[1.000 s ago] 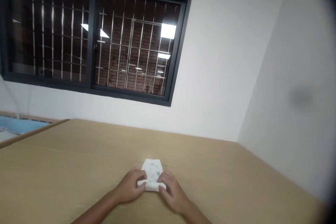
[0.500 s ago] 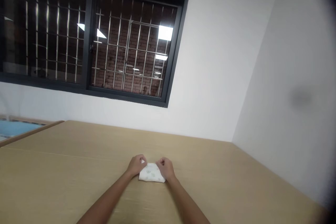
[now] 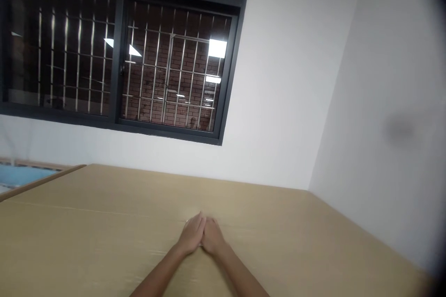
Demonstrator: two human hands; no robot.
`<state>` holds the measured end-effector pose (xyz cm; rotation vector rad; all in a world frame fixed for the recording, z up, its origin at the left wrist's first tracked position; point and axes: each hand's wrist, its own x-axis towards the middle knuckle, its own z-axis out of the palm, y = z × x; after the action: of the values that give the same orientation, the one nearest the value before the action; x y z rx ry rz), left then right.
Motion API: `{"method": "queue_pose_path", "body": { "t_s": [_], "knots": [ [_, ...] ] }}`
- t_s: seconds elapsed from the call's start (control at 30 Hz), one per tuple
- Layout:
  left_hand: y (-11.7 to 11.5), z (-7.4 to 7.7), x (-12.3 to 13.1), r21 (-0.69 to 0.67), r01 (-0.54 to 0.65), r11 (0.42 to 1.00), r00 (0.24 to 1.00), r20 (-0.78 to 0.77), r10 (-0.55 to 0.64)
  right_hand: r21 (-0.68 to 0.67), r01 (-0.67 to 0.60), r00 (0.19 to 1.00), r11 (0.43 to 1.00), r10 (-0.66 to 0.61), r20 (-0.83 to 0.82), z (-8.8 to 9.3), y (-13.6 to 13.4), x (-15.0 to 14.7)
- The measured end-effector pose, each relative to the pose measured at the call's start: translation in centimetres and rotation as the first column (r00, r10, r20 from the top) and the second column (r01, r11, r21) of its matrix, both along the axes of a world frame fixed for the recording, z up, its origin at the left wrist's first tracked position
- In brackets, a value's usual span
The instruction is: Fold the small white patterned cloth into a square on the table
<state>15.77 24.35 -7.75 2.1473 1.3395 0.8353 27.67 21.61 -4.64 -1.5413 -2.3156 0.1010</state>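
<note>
My left hand (image 3: 192,235) and my right hand (image 3: 212,235) lie side by side on the table, touching each other, with their backs towards me. Between and beneath them is a folded white cloth (image 3: 200,244), almost fully covered; only slivers of it show at its edges. Both hands look closed over the cloth, their fingers pressed together and the fingertips largely hidden. Small green prints, seen on the cloth a moment earlier, are out of sight now.
The wide tan tabletop (image 3: 104,241) runs back to a white wall (image 3: 272,102) and a side wall on the right. A raised wooden edge (image 3: 45,182) borders it at the left, beside a blue surface (image 3: 24,175). A dark-framed barred window (image 3: 116,55) is above.
My hands have come together from the two sides of the cloth and now cover it. The cloth's printed face has gone from view. The camera has shifted slightly.
</note>
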Motion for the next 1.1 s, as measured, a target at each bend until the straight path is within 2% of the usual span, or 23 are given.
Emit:
{"method": "queue_pose_path", "body": {
  "t_s": [0.1,0.27,0.37,0.63,0.83,0.9,1.0,1.1],
  "knots": [
    [-0.5,-0.5,0.0,-0.022,0.010,1.000,0.999,-0.046,-0.011,0.012,-0.045,0.998,0.999,0.045,-0.032,-1.0,-0.2,0.3],
    [-0.8,-0.2,-0.6,0.013,0.035,0.999,0.991,-0.129,-0.033,0.052,-0.128,0.976,0.990,0.135,-0.170,-1.9,0.2,1.5],
    [-0.8,-0.2,-1.1,0.031,0.034,0.999,0.982,-0.186,-0.028,0.024,-0.134,0.973,0.991,0.136,-0.188,-2.4,0.2,2.4],
    [-0.7,-0.8,-2.9,0.045,-0.013,0.999,0.949,-0.314,0.026,-0.098,-0.004,0.994,0.995,-0.007,-0.105,-2.2,-2.0,5.0],
    [-0.8,-1.4,-6.7,0.048,-0.061,0.997,0.928,-0.366,0.075,-0.215,0.117,0.993,0.970,-0.118,0.006,-1.4,-3.5,7.3],
    [-0.5,-1.2,-8.0,0.059,-0.090,0.994,0.923,-0.369,0.106,-0.228,0.127,0.991,0.965,-0.135,-0.019,-1.2,-3.2,8.0],
    [-0.2,-0.3,-8.6,0.076,-0.158,0.985,0.923,-0.343,0.174,-0.213,0.190,0.964,0.958,-0.223,-0.143,-1.1,-2.2,8.2],
    [-0.3,1.2,-7.7,0.098,-0.109,0.989,0.946,-0.296,0.134,-0.102,0.204,0.941,0.974,-0.224,-0.255,-1.1,-1.1,7.1]
  ]
}}
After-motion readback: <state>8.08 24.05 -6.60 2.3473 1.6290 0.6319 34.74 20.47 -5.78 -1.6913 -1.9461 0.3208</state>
